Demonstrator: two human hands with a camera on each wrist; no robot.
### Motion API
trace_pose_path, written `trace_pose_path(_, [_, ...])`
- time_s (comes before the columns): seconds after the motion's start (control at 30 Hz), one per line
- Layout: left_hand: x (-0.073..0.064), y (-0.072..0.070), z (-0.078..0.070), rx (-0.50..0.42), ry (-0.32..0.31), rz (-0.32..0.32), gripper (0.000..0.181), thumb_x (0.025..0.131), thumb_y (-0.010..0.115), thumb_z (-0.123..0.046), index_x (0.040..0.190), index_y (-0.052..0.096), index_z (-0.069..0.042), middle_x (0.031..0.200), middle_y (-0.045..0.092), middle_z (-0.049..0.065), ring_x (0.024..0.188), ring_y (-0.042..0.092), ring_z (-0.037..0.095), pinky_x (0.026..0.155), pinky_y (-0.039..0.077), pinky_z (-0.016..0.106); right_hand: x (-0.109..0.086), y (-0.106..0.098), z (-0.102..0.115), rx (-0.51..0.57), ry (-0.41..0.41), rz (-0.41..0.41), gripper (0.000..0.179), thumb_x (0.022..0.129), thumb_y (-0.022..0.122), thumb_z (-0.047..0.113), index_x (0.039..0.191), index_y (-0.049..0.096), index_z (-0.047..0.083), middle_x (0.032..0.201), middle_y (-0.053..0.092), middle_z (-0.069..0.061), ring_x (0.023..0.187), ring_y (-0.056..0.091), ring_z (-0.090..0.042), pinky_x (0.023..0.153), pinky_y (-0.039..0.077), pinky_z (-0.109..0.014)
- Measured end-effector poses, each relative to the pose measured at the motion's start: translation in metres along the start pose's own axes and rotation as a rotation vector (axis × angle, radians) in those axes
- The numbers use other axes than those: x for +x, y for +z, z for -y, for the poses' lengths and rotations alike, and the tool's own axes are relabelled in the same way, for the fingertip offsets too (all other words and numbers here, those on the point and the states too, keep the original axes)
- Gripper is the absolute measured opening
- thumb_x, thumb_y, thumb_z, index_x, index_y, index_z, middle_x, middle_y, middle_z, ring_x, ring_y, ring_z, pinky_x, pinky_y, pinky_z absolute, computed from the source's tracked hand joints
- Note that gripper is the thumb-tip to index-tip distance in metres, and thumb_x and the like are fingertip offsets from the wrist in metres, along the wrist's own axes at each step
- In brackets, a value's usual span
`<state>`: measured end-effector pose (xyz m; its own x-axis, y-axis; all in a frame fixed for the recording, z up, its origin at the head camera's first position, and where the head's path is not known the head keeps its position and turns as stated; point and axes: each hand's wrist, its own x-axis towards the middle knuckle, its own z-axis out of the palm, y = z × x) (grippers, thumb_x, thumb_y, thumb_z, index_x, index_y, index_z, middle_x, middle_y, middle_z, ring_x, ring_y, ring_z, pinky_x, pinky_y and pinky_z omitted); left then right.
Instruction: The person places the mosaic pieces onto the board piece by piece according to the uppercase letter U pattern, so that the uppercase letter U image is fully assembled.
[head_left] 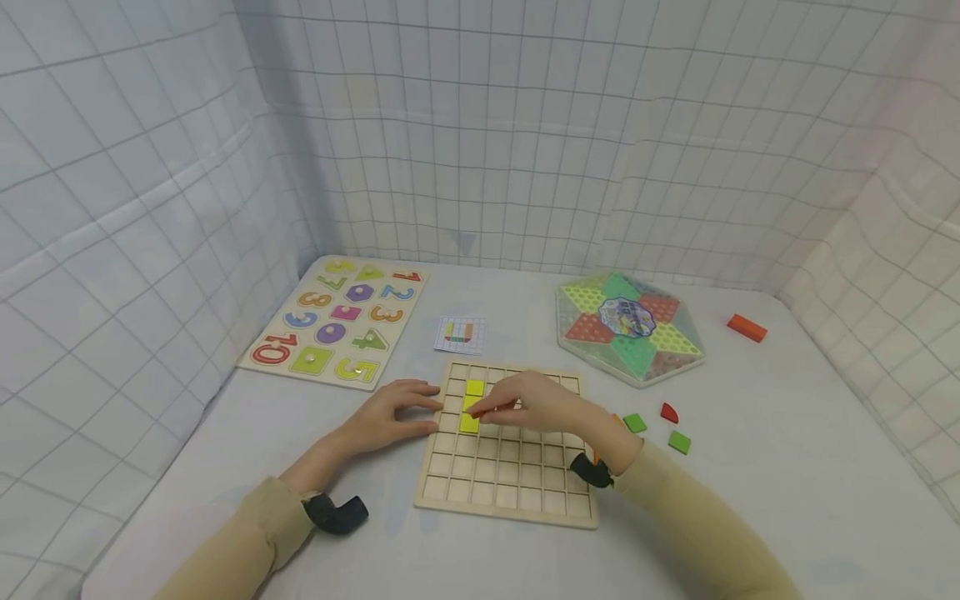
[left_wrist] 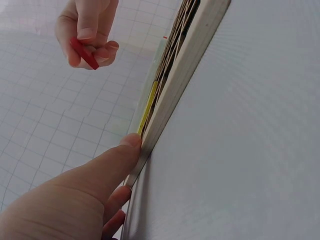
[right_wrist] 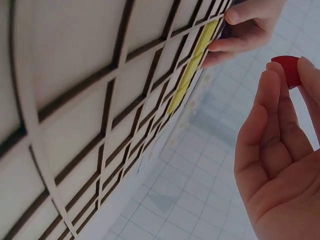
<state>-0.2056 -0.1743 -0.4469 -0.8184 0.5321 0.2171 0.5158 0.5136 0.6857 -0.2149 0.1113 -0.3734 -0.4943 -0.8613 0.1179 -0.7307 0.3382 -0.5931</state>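
A wooden grid board (head_left: pixel 517 477) lies on the white cloth in front of me. Three yellow square tiles (head_left: pixel 469 423) sit one behind another in its left part. My right hand (head_left: pixel 531 402) is above the board, pinching a small red piece (right_wrist: pixel 286 72) with a curved edge between thumb and fingertips. In the left wrist view the red piece (left_wrist: pixel 84 54) is held clear of the board. My left hand (head_left: pixel 384 418) rests at the board's left edge with fingers extended, its thumb (left_wrist: pixel 112 162) touching the rim. The right forearm partly covers orange pieces (head_left: pixel 597 457) beside the board.
Two green tiles (head_left: pixel 634 423) and a red quarter-round piece (head_left: pixel 669 412) lie to the right. Behind the board is a pattern card (head_left: pixel 460 335). A number puzzle (head_left: pixel 341 321) stands back left, a star-patterned game board (head_left: pixel 630 325) back right, an orange-red bar (head_left: pixel 747 327) beyond it.
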Motion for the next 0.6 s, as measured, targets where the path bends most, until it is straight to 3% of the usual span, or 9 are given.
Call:
trace_pose_path(0.33, [0.001, 0.0, -0.001, 0.016, 0.004, 0.002, 0.037, 0.082, 0.072, -0.039, 0.113, 0.07, -0.019, 0.131, 0.055, 0.001, 0.129, 0.041, 0.026, 0.106, 0.031, 0.049, 0.014, 0.012, -0.004, 0.062, 0.065, 0.119, 0.019, 0.087, 0.068, 0.014, 0.106, 0.074, 0.016, 0.097, 0.068, 0.009, 0.087, 0.059, -0.001, 0.077, 0.05, -0.018])
trace_pose_path(0.6, [0.001, 0.0, 0.0, 0.008, 0.003, -0.004, 0.037, 0.081, 0.072, -0.039, 0.112, 0.07, -0.02, 0.132, 0.055, 0.001, 0.128, 0.041, 0.025, 0.106, 0.031, 0.049, 0.021, 0.018, -0.007, 0.063, 0.093, 0.181, 0.024, 0.084, 0.072, 0.019, 0.108, 0.073, 0.016, 0.095, 0.067, 0.014, 0.084, 0.058, 0.0, 0.076, 0.049, -0.019])
